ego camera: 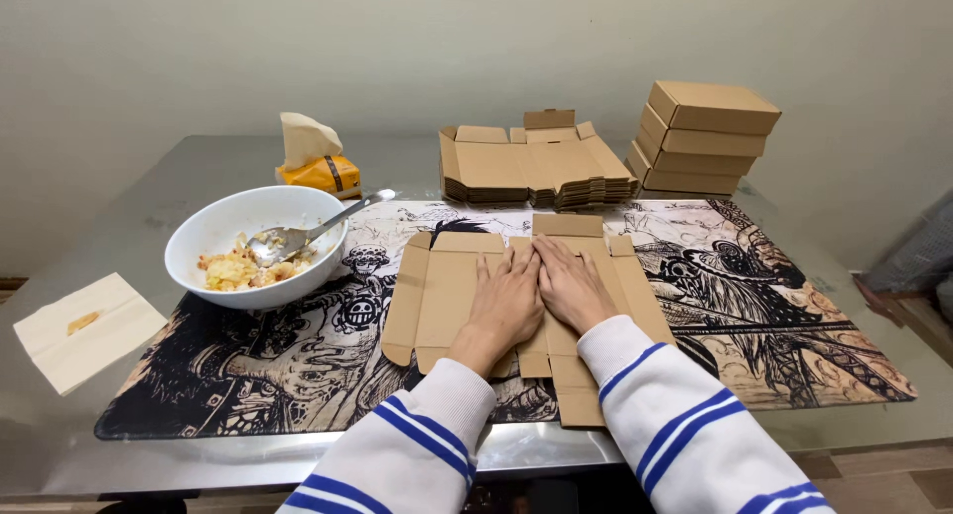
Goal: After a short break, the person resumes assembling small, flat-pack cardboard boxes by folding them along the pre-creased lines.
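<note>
A flat, unfolded brown cardboard box blank (pixel 437 296) lies on the printed black-and-white desk mat (pixel 298 365) in front of me. My left hand (pixel 508 301) and my right hand (pixel 574 286) rest side by side, palms down, fingers spread, pressing on the middle of the blank. Both sleeves are white with blue stripes. Neither hand grips anything.
A stack of flat box blanks (pixel 536 167) sits behind the mat, with several folded boxes (pixel 703 137) stacked at the back right. A white bowl (pixel 223 221) with food and a metal spoon (pixel 318 226) stands at left. A tissue pack (pixel 318 167) and a paper napkin (pixel 84 330) lie nearby.
</note>
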